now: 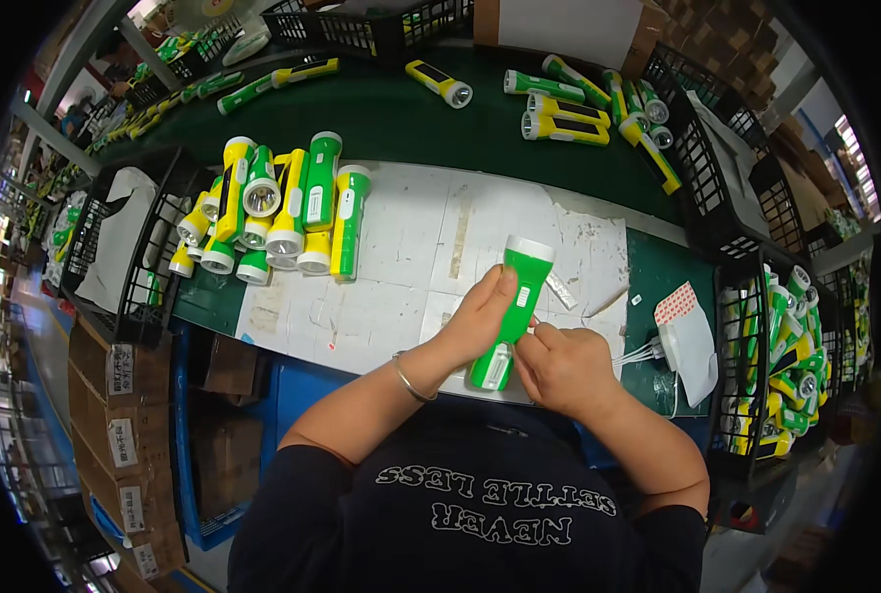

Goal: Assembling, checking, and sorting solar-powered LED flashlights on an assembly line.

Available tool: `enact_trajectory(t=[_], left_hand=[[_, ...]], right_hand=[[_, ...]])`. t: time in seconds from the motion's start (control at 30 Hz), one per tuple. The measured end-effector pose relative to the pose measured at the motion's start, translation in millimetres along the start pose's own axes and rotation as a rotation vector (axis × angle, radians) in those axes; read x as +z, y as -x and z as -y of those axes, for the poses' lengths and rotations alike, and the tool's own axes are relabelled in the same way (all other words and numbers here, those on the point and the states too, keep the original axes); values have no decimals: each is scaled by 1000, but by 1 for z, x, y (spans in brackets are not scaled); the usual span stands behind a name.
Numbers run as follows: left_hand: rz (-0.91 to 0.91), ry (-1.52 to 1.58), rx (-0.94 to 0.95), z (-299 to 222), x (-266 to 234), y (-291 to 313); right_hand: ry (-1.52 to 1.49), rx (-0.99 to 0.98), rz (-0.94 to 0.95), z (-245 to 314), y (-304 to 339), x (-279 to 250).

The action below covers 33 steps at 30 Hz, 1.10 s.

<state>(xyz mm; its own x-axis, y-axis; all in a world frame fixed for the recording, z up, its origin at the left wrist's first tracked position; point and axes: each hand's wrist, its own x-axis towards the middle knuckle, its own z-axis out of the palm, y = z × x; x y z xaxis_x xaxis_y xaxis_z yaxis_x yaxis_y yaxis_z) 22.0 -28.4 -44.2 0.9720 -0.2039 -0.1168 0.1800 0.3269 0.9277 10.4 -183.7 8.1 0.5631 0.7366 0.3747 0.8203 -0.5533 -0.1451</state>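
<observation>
Flashlight of green plastic with white round head (515, 314) is held above the near edge of the bench with stained white top (391, 237). Its long axis is slanted: the head points to the far side and slightly right, the tail comes toward the dark T-shirt (361, 534). The left hand (480, 316) is on its left side, with fingers clamped around the middle. The right hand (565, 368) is at its right side, nearer to the tail; its fingers are bent close against the lower edge, but whether they pinch something, I cannot tell.

By count: one flashlight is in the hands; about a dozen green and yellow flashlights (290, 203) are piled at left, overlapping, so the exact number is uncertain; about nine form the far right group; one lies alone at far middle. Black plastic baskets (386, 35) are at least four.
</observation>
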Motion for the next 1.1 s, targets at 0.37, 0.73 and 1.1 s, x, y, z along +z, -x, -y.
enact_trajectory(t=[0.37,0.73,1.1], left_hand=[[-81,-79,101,-13,-9,-2],[-106,-34,154,-14,-24,-8],[-22,-77,-58,-26,-10,10]], right_hand=[[-14,76,-29,0,-11,1],[-347,-264,120,24,18,4],[-783,424,-215,-23,-4,24]])
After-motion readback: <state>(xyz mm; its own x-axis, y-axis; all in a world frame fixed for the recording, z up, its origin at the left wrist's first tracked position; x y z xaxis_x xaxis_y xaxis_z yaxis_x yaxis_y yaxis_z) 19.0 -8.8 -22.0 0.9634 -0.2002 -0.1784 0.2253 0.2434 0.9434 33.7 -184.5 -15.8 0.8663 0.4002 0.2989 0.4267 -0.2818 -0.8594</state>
